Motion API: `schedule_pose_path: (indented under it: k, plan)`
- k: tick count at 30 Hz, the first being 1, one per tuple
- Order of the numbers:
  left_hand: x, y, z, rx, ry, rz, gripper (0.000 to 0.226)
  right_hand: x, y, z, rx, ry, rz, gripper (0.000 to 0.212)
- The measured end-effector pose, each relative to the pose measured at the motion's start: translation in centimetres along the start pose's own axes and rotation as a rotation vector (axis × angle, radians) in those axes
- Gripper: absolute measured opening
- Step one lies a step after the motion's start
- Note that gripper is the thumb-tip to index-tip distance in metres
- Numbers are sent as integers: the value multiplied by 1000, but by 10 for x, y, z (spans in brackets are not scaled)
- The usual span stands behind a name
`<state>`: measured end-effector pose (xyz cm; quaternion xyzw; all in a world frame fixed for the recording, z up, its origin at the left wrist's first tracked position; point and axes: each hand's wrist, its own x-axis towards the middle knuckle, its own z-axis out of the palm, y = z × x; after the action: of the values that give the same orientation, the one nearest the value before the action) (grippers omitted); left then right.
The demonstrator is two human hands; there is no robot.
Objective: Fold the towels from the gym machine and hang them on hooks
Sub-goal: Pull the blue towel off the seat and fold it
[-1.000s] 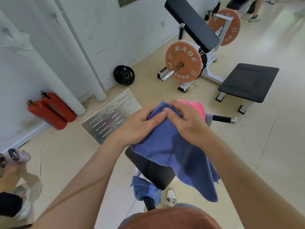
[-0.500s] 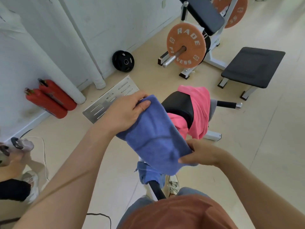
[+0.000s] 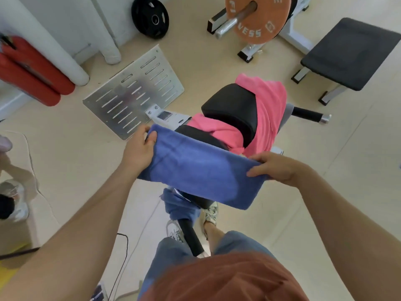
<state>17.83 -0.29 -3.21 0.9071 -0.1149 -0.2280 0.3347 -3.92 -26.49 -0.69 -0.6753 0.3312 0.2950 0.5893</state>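
Observation:
A blue towel (image 3: pixel 201 170), folded into a long band, is stretched level between my hands above the gym machine. My left hand (image 3: pixel 138 148) grips its left end with the thumb on top. My right hand (image 3: pixel 275 168) pinches its right end. A pink towel (image 3: pixel 269 118) hangs over the machine's black pad (image 3: pixel 230 109) just beyond. Another blue towel (image 3: pixel 180 207) hangs lower on the machine, by a black handle (image 3: pixel 191 237). No hooks are in view.
A slotted metal footplate (image 3: pixel 132 94) lies at the left of the machine. Two red fire extinguishers (image 3: pixel 30 72) and a black weight plate (image 3: pixel 149 17) sit by the wall. An orange plate (image 3: pixel 256 20) on a rack and a black bench (image 3: pixel 351 53) stand beyond. Another person's shoe (image 3: pixel 15 205) shows at left.
My hands, together at the towel's top a second ago, have moved apart and pulled the blue towel out into a flat folded band. The view has tilted further down.

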Motion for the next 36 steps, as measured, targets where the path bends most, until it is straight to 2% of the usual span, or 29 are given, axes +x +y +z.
schedule_pose_path:
  k: [2, 4, 6, 9, 11, 15, 18, 21, 23, 27, 29, 33, 36]
  plan:
    - [2, -6, 15, -156, 57, -157, 27, 13, 7, 1, 309, 236, -63, 28]
    - [-2, -10, 28, -325, 18, -336, 42, 28, 17, 12, 556, 389, -62, 29]
    - [-8, -17, 38, -406, -95, -399, 48, 43, 31, 24, 691, 390, -11, 34]
    - [-7, -26, 42, -424, -151, -385, 30, 59, 47, 34, 795, 295, 53, 55]
    - [-4, -31, 40, -397, -174, -359, 23, 66, 54, 35, 838, 274, 119, 58]
    - [-2, -30, 37, -357, -235, -296, 41, 69, 56, 38, 795, 285, 246, 44]
    - [-1, -33, 40, -265, -205, -269, 46, 70, 54, 43, 765, 342, 174, 48]
    - [-3, -27, 52, -33, -123, -241, 36, 69, 51, 54, 572, 364, 127, 52]
    - [-6, -19, 58, 112, -125, -233, 24, 66, 52, 64, 549, 384, 143, 43]
    - [-2, -18, 49, 111, -121, -280, 8, 58, 55, 64, 487, 506, 138, 35]
    - [-4, -17, 39, 30, -87, -316, 11, 49, 51, 55, 401, 553, 84, 35]
    - [-16, 10, 15, -444, 22, -413, 27, 24, 17, 33, 272, 617, -39, 18]
    - [-28, 48, -9, -646, -95, -335, 27, 0, -24, 16, 91, 617, -158, 9]
